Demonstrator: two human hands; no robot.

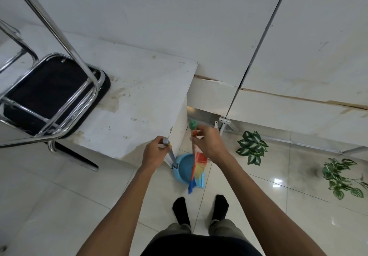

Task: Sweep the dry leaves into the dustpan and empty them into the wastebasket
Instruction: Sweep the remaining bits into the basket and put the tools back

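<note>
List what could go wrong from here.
1. The leaves lie well right of the dustpan; a hard broom stroke may scatter them wider.
2. The dustpan stands beside the desk corner; lifting it with the left hand may knock the desk.

No text, label, brand or number was legible anywhere. The blue plastic dustpan [183, 169], rainbow-bristled broom [199, 166] and stained white desk top [139, 88] showed no readable marking.
</note>
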